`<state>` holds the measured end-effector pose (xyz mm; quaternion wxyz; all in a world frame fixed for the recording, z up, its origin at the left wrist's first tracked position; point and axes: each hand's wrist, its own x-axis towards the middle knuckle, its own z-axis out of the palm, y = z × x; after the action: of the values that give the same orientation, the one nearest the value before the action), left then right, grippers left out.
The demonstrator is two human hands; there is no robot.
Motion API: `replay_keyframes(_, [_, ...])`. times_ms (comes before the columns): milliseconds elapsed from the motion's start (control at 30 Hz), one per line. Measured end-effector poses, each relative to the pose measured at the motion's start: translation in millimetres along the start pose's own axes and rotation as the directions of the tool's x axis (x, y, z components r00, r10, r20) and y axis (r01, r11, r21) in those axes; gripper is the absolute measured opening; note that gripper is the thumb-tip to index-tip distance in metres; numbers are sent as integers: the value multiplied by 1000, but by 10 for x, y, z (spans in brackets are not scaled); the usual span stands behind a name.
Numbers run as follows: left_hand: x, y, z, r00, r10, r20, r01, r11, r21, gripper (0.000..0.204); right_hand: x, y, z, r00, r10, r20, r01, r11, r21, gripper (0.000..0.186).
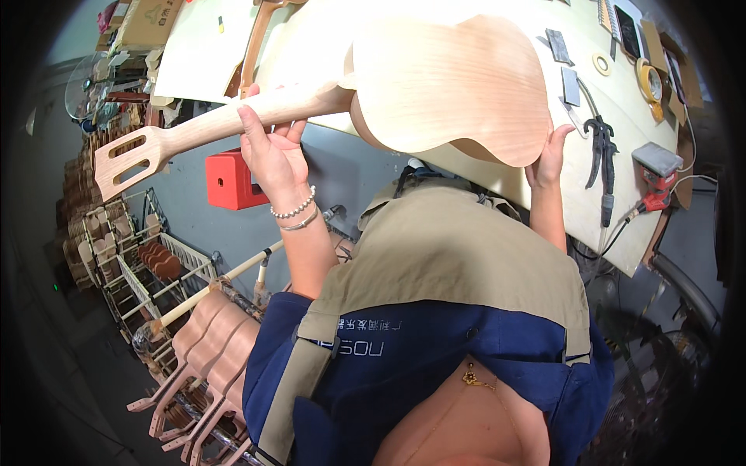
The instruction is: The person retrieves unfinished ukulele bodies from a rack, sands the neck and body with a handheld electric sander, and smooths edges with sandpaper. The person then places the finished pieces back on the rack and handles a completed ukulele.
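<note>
An unfinished pale wooden guitar (451,85) is held up over the near edge of the table, its back facing me, with no sound hole showing. Its slotted headstock (128,165) points to the left. My left hand (276,151) grips the neck, thumb on the near side and fingers partly behind the wood. At the rounded bottom end of the body, my right hand (549,155) holds the rim, its thumb along the edge and the other fingers mostly hidden behind the body.
The pale worktable (536,182) carries sanding blocks (570,85), a tape roll (601,64), a black air blow gun (600,151) and a red-and-grey power sander (657,175). Another guitar neck (255,54) lies beyond. A red stool (233,180) and a rack of guitar bodies (210,334) stand left.
</note>
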<state>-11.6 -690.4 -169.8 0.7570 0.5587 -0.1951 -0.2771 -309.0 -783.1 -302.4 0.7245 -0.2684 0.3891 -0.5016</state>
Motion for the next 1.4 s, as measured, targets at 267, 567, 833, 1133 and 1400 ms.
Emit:
replay_keyframes(267, [123, -184, 24, 982, -101, 159, 133, 969, -206, 41, -96, -89, 137, 972, -236, -10, 223, 928, -298, 69])
replay_keyframes(567, [150, -713, 279, 936, -198, 292, 267, 938, -221, 34, -289, 9, 944, 673, -235, 701, 685, -158, -711, 60])
replay_keyframes(833, [156, -816, 299, 936, -208, 283, 264, 948, -178, 33, -234, 114, 1143, 670, -295, 681, 687, -101, -720, 62])
replay_keyframes(1133, [381, -959, 137, 918, -260, 300, 300, 949, -96, 36, -156, -257, 341, 710, -446, 545, 645, 100, -758, 48])
replay_keyframes(1400, [488, -1046, -19, 880, -382, 281, 431, 892, -136, 40, 95, -1587, -3213, 104, -633, -767, -652, 539, -533, 53])
